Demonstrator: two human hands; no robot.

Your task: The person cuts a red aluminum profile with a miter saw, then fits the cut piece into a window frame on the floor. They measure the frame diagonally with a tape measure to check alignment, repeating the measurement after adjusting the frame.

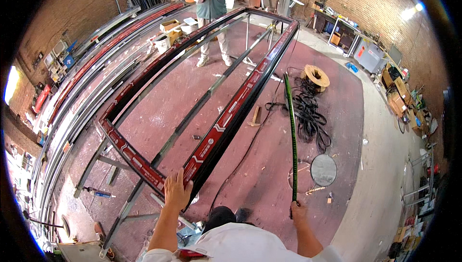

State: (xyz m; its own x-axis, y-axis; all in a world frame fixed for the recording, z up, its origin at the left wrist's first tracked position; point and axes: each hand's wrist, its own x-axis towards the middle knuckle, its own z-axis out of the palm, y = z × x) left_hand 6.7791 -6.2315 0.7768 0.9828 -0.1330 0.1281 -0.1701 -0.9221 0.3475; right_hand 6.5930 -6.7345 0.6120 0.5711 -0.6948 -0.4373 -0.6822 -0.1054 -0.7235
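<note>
A long rectangular frame (226, 113), dark with red printed film along its faces, lies on metal supports and runs away from me. My left hand (177, 191) rests on its near corner, fingers stretched out and holding nothing. On the right, my right hand (298, 212) is closed round the lower end of a tape measure (292, 137). Its long green blade with black marks extends away from me, beside the frame and apart from it. The part inside my fist is mostly hidden. A grey crossbar (204, 98) spans lengthwise inside the frame.
A person (210, 2) stands beyond the frame, hands together. Black strips lie heaped (310, 110) by a wooden spool (316, 77), near a round disc (323, 169). Long metal profiles (86, 93) are stacked on the left. A blue tube (99, 192) lies below the frame.
</note>
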